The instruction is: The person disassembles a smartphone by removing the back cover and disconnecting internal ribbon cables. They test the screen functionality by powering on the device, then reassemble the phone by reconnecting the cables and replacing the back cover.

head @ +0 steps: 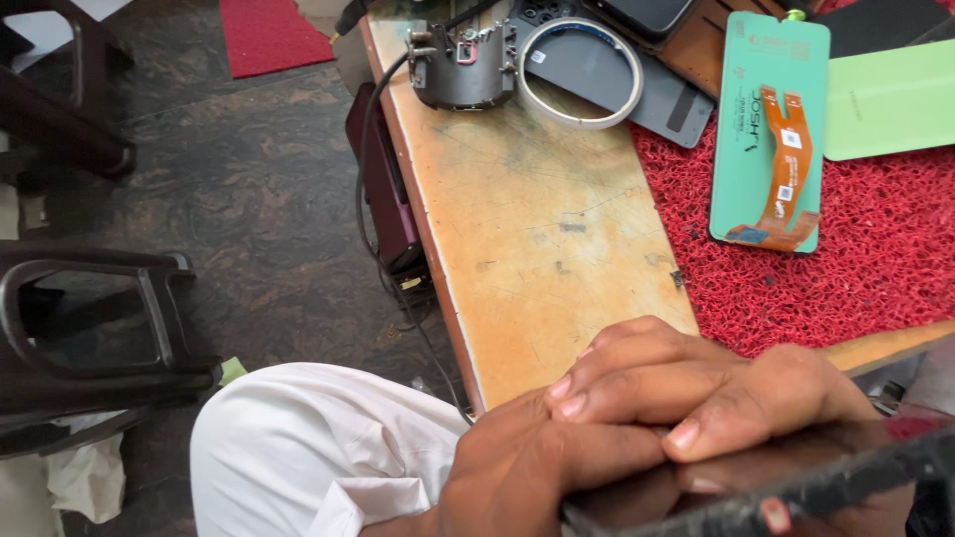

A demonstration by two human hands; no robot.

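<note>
Gripping dark phone (pixel 796 487) beneath both hands (pixel 637 418), near bench edge.

Bare hands (pixel 637 428) without rings or gloves; white, loosely creased cloth garment (pixel 308 447) over the lap.

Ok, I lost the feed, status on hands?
Both hands, left hand and right hand, grip dark phone at bench edge. Green screen panel untouched on red mat.

Scuffed tan bench top (pixel 537 209); right of it, looped red mat (pixel 856 268) under green panel (pixel 756 109) with orange ribbon (pixel 786 159); glossy, seemingly black slab (pixel 796 477) below.
</note>
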